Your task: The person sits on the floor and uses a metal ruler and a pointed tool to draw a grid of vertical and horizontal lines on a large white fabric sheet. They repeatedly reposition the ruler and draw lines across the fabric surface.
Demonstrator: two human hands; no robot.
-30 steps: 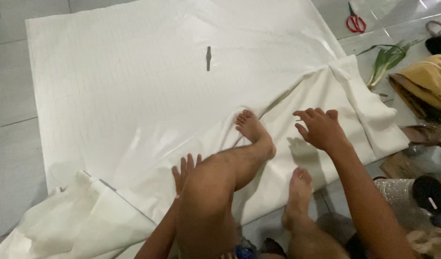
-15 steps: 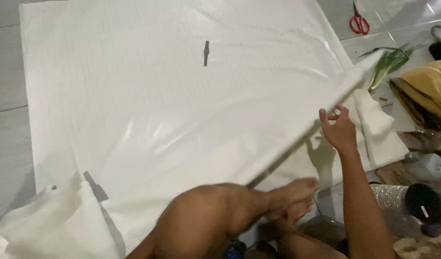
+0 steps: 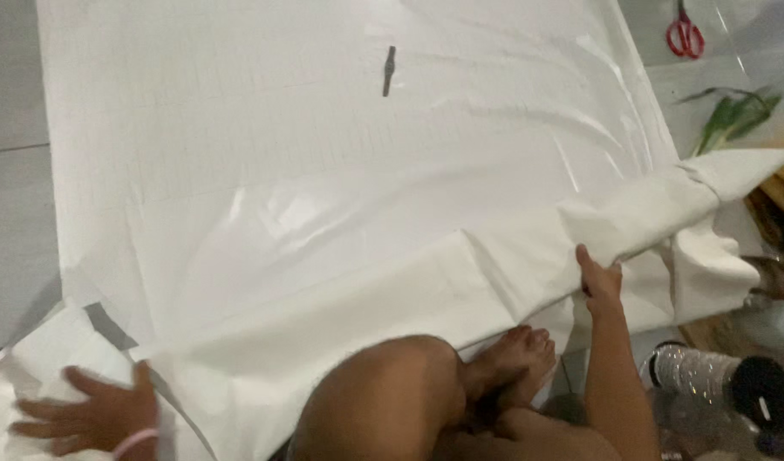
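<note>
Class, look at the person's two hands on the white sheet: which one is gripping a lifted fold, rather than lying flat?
The right hand: it pinches a raised fold of the white sheet. The left hand lies flat, fingers spread.

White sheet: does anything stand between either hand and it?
Nothing visible does. The right hand already grips a raised fold of the white sheet, and the left hand lies flat on its bunched corner. The small dark object lies far off.
</note>
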